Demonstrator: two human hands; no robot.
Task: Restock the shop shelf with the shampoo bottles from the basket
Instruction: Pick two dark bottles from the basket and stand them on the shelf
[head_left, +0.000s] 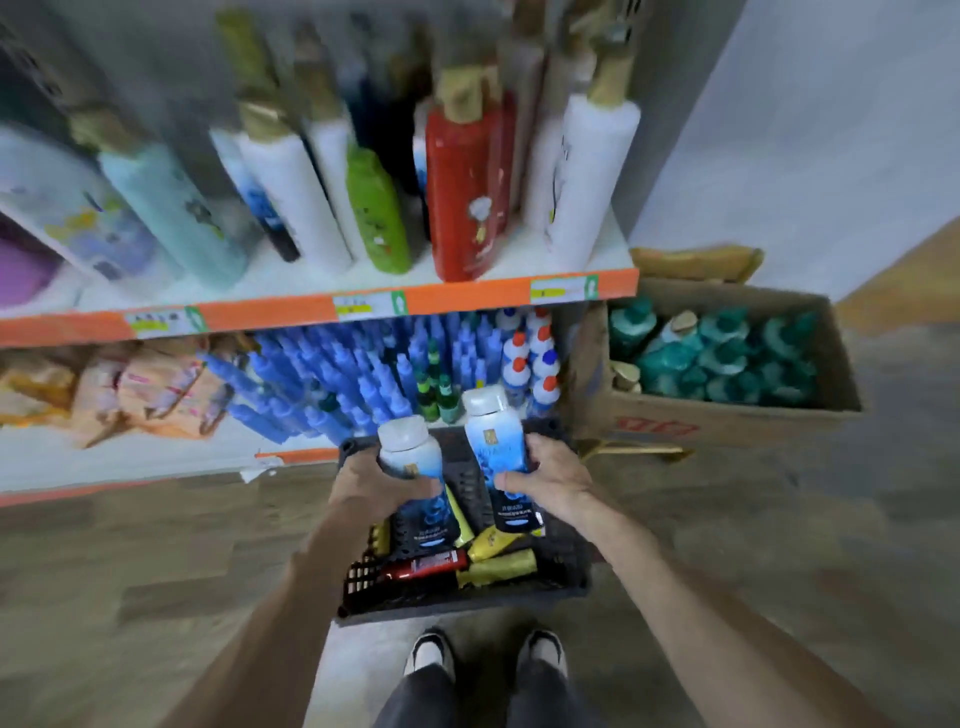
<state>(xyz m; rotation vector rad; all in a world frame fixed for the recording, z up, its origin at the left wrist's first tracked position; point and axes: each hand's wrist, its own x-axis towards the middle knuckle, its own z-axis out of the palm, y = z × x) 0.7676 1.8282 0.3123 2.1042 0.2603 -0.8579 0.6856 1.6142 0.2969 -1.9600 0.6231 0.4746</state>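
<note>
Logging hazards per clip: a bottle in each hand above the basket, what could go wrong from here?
Both hands are full: left hand grips the left bottle, right hand the right bottle, so neither can steady shelf stock. The upper shelf looks crowded with tall bottles like the red bottle; squeezing more in might topple one. The basket sits right before the shoes, a possible trip hazard.

Tall bottles (460, 197) crowd the shelf (291, 310), leaving a bare front strip.
</note>
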